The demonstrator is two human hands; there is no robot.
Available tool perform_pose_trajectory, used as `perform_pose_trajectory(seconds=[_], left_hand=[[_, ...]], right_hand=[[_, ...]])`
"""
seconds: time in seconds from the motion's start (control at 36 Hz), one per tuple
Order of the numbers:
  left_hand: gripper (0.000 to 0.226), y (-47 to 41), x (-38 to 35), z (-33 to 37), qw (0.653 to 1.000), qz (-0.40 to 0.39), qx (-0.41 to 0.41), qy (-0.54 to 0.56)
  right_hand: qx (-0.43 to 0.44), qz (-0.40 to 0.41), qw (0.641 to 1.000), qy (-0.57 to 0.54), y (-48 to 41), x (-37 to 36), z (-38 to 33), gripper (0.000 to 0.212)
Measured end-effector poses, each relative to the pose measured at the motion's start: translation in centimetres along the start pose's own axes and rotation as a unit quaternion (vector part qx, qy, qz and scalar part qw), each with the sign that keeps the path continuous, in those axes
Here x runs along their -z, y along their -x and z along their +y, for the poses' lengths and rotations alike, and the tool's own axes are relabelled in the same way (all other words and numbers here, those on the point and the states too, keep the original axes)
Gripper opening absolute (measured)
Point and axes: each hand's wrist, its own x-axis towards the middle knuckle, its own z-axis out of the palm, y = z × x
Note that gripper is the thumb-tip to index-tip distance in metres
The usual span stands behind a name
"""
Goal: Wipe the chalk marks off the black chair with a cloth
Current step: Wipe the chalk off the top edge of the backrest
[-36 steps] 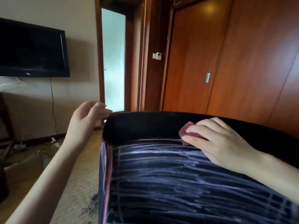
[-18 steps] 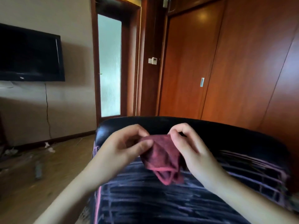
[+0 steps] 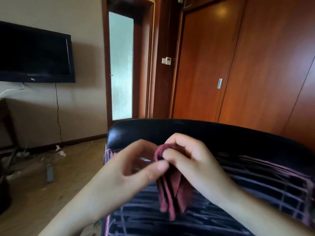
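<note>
The black chair (image 3: 213, 133) fills the lower middle and right, its surface covered with pale pink chalk marks (image 3: 255, 183) below a clean black top band. A dark red cloth (image 3: 172, 193) hangs in folds above the chair. My right hand (image 3: 192, 162) pinches the cloth at its top fold. My left hand (image 3: 136, 169) is blurred, with thumb and fingers closed on the cloth's left edge.
A black television (image 3: 34, 53) hangs on the left wall with a cable below it. A frosted glass door (image 3: 121, 65) and wooden sliding doors (image 3: 247, 65) stand behind the chair. Scraps and a small dark object (image 3: 49, 172) lie on the wooden floor at left.
One second ago my right hand pressed the cloth on the chair and my left hand was raised free. Both hands then lifted the cloth, spread it, and now gather it into narrower folds.
</note>
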Motion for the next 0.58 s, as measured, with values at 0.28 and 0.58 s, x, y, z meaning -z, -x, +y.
perform_pose_trajectory(seconds=[0.28,0.58], left_hand=[[0.017,2.0,0.4,-2.7,0.991,-0.060,0.071,-0.099],[0.049,0.7,1.3,-3.1,0.977,0.011,0.094,0.193]], right_hand=[[0.004,-0.056,0.987,0.150,2.7,1.6,1.6,0.029],[0.050,-0.024,0.989,0.134,2.5,1.0,2.0,0.031]])
